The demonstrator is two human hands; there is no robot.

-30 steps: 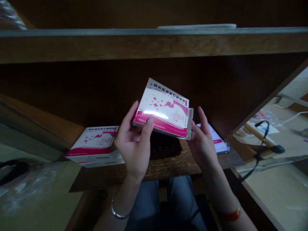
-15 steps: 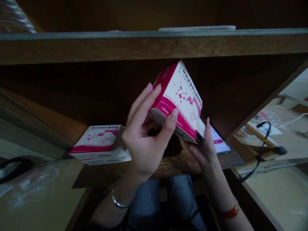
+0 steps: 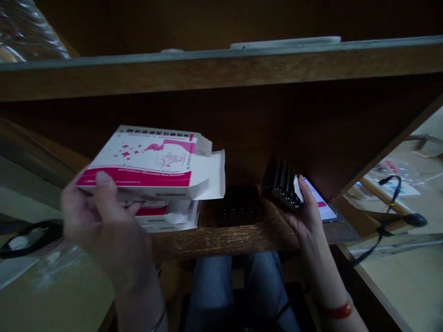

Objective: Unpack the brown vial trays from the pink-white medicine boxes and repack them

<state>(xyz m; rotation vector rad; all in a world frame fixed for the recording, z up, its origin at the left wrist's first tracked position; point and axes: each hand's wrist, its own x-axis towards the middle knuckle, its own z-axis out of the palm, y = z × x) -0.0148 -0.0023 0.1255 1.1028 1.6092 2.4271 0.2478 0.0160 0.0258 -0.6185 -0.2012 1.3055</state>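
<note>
My left hand [image 3: 107, 221] grips a pink and white carton [image 3: 148, 159] by its left end, thumb on the printed face. The carton's end flaps stand open toward the right. Beneath it, partly hidden, lies a similar carton [image 3: 169, 219] on the wooden board. On the right, my right hand [image 3: 302, 212] is closed round a bundle of dark, shiny ampoule-like vials [image 3: 284, 186], with a folded white paper [image 3: 298, 188] at its side. Another dark group of such vials [image 3: 240, 207] rests on the board between the hands; its details are dim.
A lit phone [image 3: 320, 200] lies behind my right hand. Overhead runs a wooden shelf edge [image 3: 207, 71] bearing a flat white object [image 3: 287, 42]. Clear plastic wrap [image 3: 29, 32] is at upper left. A black strap [image 3: 382, 216] hangs at right.
My left hand has moved left with the carton, now tipped flatter and apart from my right hand. The dark vials, earlier mostly inside the carton, now show in my right hand.
</note>
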